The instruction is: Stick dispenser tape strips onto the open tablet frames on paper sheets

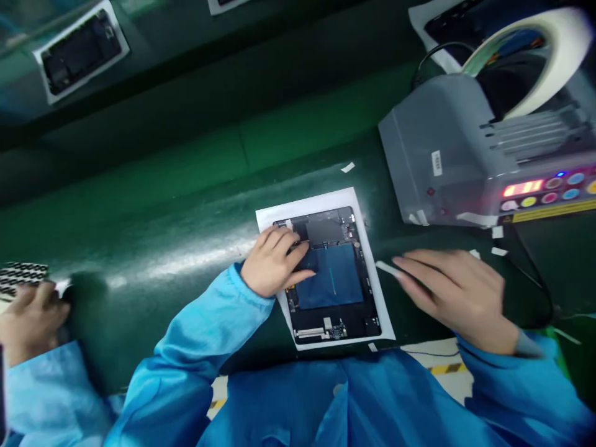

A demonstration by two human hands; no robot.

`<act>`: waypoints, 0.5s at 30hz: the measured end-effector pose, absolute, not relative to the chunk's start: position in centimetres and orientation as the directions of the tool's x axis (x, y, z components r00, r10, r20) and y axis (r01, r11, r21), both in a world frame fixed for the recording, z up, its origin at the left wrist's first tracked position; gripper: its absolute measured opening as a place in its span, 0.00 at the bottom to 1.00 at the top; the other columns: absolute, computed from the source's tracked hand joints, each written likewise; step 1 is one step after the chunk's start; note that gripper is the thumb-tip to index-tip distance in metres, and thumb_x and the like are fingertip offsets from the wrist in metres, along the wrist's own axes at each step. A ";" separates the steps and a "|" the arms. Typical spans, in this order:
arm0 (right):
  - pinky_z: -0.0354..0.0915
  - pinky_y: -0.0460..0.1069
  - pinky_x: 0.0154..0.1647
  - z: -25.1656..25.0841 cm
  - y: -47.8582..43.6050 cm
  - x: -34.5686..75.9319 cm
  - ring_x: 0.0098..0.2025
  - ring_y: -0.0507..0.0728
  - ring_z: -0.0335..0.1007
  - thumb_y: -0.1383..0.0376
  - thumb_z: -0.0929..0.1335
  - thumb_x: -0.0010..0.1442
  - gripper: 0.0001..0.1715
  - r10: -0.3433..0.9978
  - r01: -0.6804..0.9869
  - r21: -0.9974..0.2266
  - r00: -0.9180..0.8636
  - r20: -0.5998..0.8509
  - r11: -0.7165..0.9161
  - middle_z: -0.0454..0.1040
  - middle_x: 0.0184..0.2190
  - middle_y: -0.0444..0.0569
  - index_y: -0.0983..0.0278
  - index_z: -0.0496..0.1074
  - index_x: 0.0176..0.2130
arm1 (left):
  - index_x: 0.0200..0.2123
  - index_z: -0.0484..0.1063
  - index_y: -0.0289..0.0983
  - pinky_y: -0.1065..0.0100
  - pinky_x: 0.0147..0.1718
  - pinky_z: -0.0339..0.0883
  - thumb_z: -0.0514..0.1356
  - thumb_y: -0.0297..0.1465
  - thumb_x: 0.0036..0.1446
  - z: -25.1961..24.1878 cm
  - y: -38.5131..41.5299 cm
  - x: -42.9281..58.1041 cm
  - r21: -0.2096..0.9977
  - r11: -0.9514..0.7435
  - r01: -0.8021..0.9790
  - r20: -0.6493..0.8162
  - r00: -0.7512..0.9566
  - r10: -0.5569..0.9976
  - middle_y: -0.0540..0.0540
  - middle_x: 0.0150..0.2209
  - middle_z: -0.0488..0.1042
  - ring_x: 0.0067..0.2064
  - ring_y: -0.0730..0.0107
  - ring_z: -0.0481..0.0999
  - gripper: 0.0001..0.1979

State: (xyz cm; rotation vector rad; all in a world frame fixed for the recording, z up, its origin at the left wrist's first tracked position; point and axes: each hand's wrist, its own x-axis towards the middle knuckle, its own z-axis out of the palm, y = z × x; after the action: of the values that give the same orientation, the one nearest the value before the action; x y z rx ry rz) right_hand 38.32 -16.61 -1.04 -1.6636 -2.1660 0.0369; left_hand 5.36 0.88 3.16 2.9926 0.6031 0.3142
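Black, flat, rectangular electronic device (330, 320) with exposed circuitry and a broad blue panel (342, 279) lies on a white sheet (307, 207) on the dark green table (153, 298), straight in front of the wearer's bright blue jacket (298, 403). The left hand (272, 264) rests on the device's upper left part, its grip spread, thumb and forefinger apart. The right hand (459, 292), somewhat blurred, is just beside the sheet's right edge, its grip pinching a small white strip (387, 269) between thumb and fingers. At far left, a co-worker's hand (32, 320) touches a black-and-white patterned item (21, 276). Beyond the sheet sits a small white scrap (347, 167). Farther right stands a grey tape machine (442, 136) with a lit red display and coloured buttons, bearing a large cream-coloured tape roll (570, 49). Farthest, upper left, another black device (81, 53) lies on white backing.
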 end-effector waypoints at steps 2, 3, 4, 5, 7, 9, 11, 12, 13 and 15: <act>0.63 0.53 0.44 -0.6 -13.7 35.6 0.43 0.58 0.70 0.61 0.72 0.61 0.23 0.905 0.908 -0.163 -0.337 0.261 0.385 0.77 0.49 0.49 0.60 0.74 0.55 | 0.44 0.76 0.33 0.59 0.43 0.72 0.56 0.42 0.69 3.8 1.0 7.6 0.098 -0.919 0.382 0.154 0.906 0.394 0.40 0.40 0.77 0.44 0.58 0.76 0.18; 0.63 0.53 0.43 -0.4 -12.1 34.5 0.42 0.57 0.70 0.60 0.72 0.62 0.21 0.888 0.902 -0.114 -0.377 0.263 0.417 0.77 0.48 0.50 0.62 0.74 0.53 | 0.42 0.76 0.34 0.61 0.40 0.72 0.56 0.39 0.70 4.0 1.1 8.8 0.089 -0.915 0.393 0.129 0.907 0.402 0.42 0.38 0.76 0.42 0.60 0.76 0.15; 0.63 0.52 0.41 -0.1 -10.7 33.7 0.41 0.57 0.69 0.59 0.71 0.63 0.19 0.872 0.896 -0.075 -0.403 0.278 0.438 0.78 0.46 0.51 0.64 0.74 0.52 | 0.39 0.76 0.34 0.62 0.38 0.71 0.57 0.38 0.69 4.0 1.1 9.9 0.081 -0.912 0.403 0.104 0.906 0.410 0.43 0.37 0.76 0.40 0.61 0.76 0.14; 0.63 0.52 0.40 0.2 -9.6 33.2 0.39 0.57 0.68 0.59 0.71 0.64 0.19 0.858 0.892 -0.046 -0.418 0.299 0.450 0.78 0.44 0.52 0.66 0.74 0.51 | 0.37 0.75 0.34 0.63 0.37 0.71 0.57 0.37 0.69 3.9 1.1 10.9 0.076 -0.908 0.412 0.083 0.905 0.418 0.43 0.36 0.75 0.39 0.61 0.76 0.13; 0.62 0.51 0.37 0.5 -8.4 32.7 0.37 0.56 0.67 0.58 0.70 0.65 0.19 0.840 0.887 -0.023 -0.429 0.331 0.462 0.78 0.40 0.52 0.69 0.74 0.49 | 0.35 0.75 0.34 0.63 0.36 0.71 0.58 0.37 0.68 3.4 1.0 12.5 0.083 -0.902 0.423 0.046 0.903 0.428 0.43 0.35 0.75 0.39 0.61 0.76 0.13; 0.61 0.51 0.36 0.5 -8.3 32.7 0.36 0.56 0.67 0.57 0.69 0.66 0.20 0.844 0.884 -0.049 -0.425 0.327 0.464 0.77 0.39 0.53 0.70 0.74 0.49 | 0.35 0.74 0.34 0.63 0.37 0.70 0.57 0.36 0.69 2.7 0.7 13.4 0.112 -0.893 0.436 0.019 0.897 0.441 0.43 0.34 0.74 0.39 0.61 0.76 0.13; 0.61 0.52 0.36 0.3 -8.7 33.0 0.36 0.56 0.67 0.56 0.68 0.66 0.21 0.855 0.880 -0.095 -0.420 0.303 0.466 0.77 0.40 0.54 0.71 0.73 0.50 | 0.35 0.74 0.34 0.63 0.37 0.70 0.56 0.35 0.69 1.9 0.2 13.9 0.141 -0.875 0.462 0.017 0.883 0.469 0.44 0.35 0.74 0.39 0.60 0.76 0.13; 0.61 0.52 0.37 0.2 -8.9 33.2 0.36 0.57 0.68 0.56 0.68 0.66 0.22 0.860 0.877 -0.120 -0.417 0.294 0.465 0.77 0.41 0.54 0.71 0.73 0.50 | 0.35 0.74 0.34 0.63 0.37 0.70 0.55 0.34 0.69 1.5 0.0 14.0 0.151 -0.866 0.476 0.023 0.875 0.484 0.44 0.35 0.74 0.39 0.60 0.76 0.13; 0.61 0.52 0.37 0.1 -9.0 33.3 0.37 0.57 0.69 0.56 0.68 0.67 0.22 0.865 0.875 -0.141 -0.413 0.286 0.464 0.77 0.41 0.54 0.71 0.73 0.51 | 0.35 0.74 0.34 0.63 0.37 0.70 0.55 0.33 0.69 1.2 -0.2 14.1 0.157 -0.859 0.488 0.031 0.867 0.498 0.44 0.34 0.74 0.39 0.60 0.76 0.13; 0.61 0.52 0.37 -0.1 -9.1 33.5 0.37 0.57 0.69 0.56 0.67 0.67 0.22 0.873 0.874 -0.168 -0.404 0.275 0.457 0.77 0.42 0.55 0.70 0.72 0.52 | 0.36 0.74 0.33 0.63 0.37 0.69 0.54 0.33 0.69 0.8 -0.5 14.3 0.166 -0.849 0.501 0.048 0.856 0.515 0.43 0.35 0.74 0.39 0.60 0.75 0.13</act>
State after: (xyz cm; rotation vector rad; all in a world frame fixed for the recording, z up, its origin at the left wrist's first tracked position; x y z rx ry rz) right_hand 33.47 -9.07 -0.11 -1.4862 -2.3890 -0.0039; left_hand 14.27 -0.50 0.81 2.8834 0.7940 0.1361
